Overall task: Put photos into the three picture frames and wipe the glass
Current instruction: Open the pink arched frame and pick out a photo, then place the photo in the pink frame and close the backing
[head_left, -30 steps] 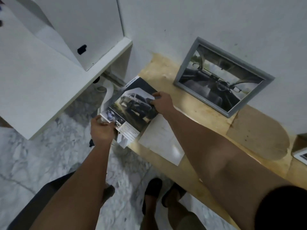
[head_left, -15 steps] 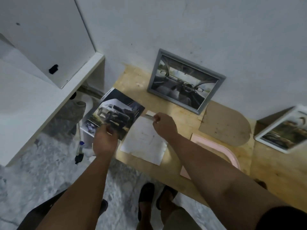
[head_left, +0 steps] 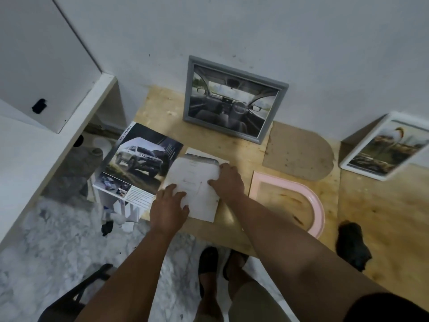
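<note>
A white sheet (head_left: 197,182), its printed side mostly down, curls up from the wooden table (head_left: 383,219). My right hand (head_left: 228,181) pinches its right edge. My left hand (head_left: 168,208) holds its lower left corner. A car brochure (head_left: 139,163) lies to the left, overhanging the table's end. A grey frame (head_left: 234,105) with a car-interior photo leans on the wall behind. The pink arched frame (head_left: 318,205) lies flat to the right, with nothing in it. Its brown backing board (head_left: 299,152) lies behind it. A white frame (head_left: 385,147) with a landscape photo leans at far right.
A dark cloth (head_left: 352,245) lies on the table's near edge at right. A white cabinet (head_left: 46,94) stands to the left, with small objects on the marble floor (head_left: 53,247) beside it. My feet (head_left: 220,263) are under the table's front edge.
My left hand let go of the brochure, which now lies on the table, and moved right onto the white sheet. My right hand lifted the sheet's edge. The view swung right.
</note>
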`<state>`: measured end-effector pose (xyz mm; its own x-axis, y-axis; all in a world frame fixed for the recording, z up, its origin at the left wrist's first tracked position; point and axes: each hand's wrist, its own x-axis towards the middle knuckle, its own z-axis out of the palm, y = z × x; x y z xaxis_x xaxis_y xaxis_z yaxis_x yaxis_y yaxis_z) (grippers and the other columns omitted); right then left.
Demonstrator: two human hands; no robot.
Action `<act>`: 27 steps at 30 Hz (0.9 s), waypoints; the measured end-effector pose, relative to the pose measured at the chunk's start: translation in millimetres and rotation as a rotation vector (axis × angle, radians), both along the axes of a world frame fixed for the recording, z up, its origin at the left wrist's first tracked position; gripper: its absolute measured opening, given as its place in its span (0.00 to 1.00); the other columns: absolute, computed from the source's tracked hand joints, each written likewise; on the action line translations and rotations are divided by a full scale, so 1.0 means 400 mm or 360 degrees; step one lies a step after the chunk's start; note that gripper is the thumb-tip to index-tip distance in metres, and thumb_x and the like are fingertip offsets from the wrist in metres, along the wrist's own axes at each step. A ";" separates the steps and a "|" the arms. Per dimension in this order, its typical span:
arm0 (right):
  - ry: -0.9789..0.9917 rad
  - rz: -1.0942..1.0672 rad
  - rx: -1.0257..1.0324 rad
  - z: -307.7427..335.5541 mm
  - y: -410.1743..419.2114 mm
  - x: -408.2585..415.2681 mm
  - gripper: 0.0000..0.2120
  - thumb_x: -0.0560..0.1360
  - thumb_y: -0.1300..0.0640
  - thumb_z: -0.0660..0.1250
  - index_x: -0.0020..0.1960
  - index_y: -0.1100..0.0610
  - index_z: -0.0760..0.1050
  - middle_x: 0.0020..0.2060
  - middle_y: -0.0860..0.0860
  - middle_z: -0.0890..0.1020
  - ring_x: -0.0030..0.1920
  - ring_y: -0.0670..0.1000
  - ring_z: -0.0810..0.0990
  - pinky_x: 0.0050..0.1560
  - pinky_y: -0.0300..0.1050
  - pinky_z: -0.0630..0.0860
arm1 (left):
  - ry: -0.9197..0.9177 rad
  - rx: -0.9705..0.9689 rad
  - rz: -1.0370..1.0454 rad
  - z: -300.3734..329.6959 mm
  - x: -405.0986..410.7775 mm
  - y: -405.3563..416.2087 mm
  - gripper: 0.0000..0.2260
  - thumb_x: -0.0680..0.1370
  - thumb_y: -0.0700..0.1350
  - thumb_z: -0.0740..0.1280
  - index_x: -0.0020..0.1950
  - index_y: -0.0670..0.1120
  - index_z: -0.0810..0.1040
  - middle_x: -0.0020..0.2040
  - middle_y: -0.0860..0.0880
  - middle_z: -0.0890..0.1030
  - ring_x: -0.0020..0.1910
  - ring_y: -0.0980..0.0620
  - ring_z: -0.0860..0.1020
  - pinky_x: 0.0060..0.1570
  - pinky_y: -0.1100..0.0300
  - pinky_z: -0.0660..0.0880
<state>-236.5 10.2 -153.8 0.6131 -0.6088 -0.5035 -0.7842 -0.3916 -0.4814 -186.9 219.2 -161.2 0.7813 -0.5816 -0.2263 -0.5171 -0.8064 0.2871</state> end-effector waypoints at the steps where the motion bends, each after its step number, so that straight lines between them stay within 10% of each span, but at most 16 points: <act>1: -0.0054 -0.0062 0.0042 -0.001 -0.001 -0.002 0.29 0.71 0.46 0.75 0.67 0.54 0.71 0.62 0.54 0.74 0.59 0.57 0.77 0.56 0.56 0.80 | 0.0003 0.0013 0.0000 0.003 -0.002 -0.001 0.19 0.72 0.52 0.75 0.62 0.50 0.84 0.72 0.46 0.74 0.66 0.40 0.74 0.56 0.45 0.78; 7: -0.0444 -0.0469 0.0502 0.020 0.002 -0.023 0.22 0.70 0.56 0.80 0.59 0.55 0.74 0.54 0.51 0.79 0.51 0.52 0.80 0.43 0.42 0.79 | 0.0107 0.0159 -0.0018 0.025 -0.010 -0.013 0.22 0.76 0.56 0.71 0.70 0.53 0.78 0.77 0.49 0.68 0.73 0.44 0.67 0.65 0.46 0.75; 16: -0.0704 -0.0969 0.1417 0.192 -0.031 -0.133 0.16 0.75 0.64 0.72 0.61 0.56 0.77 0.56 0.58 0.84 0.55 0.61 0.84 0.50 0.53 0.84 | 0.0246 -0.0472 0.0453 0.140 -0.020 -0.019 0.21 0.77 0.59 0.71 0.63 0.47 0.79 0.62 0.45 0.79 0.59 0.43 0.78 0.56 0.46 0.78; 20: -0.0922 -0.1204 0.1586 0.281 -0.059 -0.233 0.18 0.76 0.65 0.71 0.64 0.61 0.75 0.55 0.58 0.83 0.49 0.58 0.82 0.42 0.48 0.80 | 0.1180 -0.0676 0.0991 0.223 -0.029 -0.095 0.32 0.68 0.72 0.71 0.54 0.45 0.79 0.49 0.45 0.82 0.46 0.45 0.82 0.47 0.51 0.80; 23: -0.1006 -0.1332 0.1609 0.293 -0.081 -0.324 0.16 0.77 0.67 0.70 0.63 0.60 0.74 0.46 0.59 0.80 0.37 0.53 0.78 0.39 0.46 0.79 | 0.1861 -0.0830 0.0990 0.271 -0.071 -0.176 0.15 0.77 0.56 0.74 0.54 0.46 0.78 0.51 0.44 0.83 0.48 0.42 0.82 0.40 0.52 0.81; 27: -0.1011 -0.1373 0.1519 0.278 -0.107 -0.446 0.22 0.74 0.65 0.74 0.66 0.61 0.75 0.56 0.63 0.85 0.51 0.63 0.83 0.65 0.62 0.76 | 0.1659 -0.0968 0.0740 0.258 -0.108 -0.277 0.14 0.78 0.38 0.71 0.63 0.44 0.76 0.63 0.42 0.80 0.58 0.39 0.80 0.50 0.44 0.82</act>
<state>-414.9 -32.7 -42.6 0.5047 -0.4913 -0.7099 -0.1620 0.7537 -0.6369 -230.0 108.6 -57.8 0.5530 -0.5285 -0.6441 0.4634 -0.4473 0.7650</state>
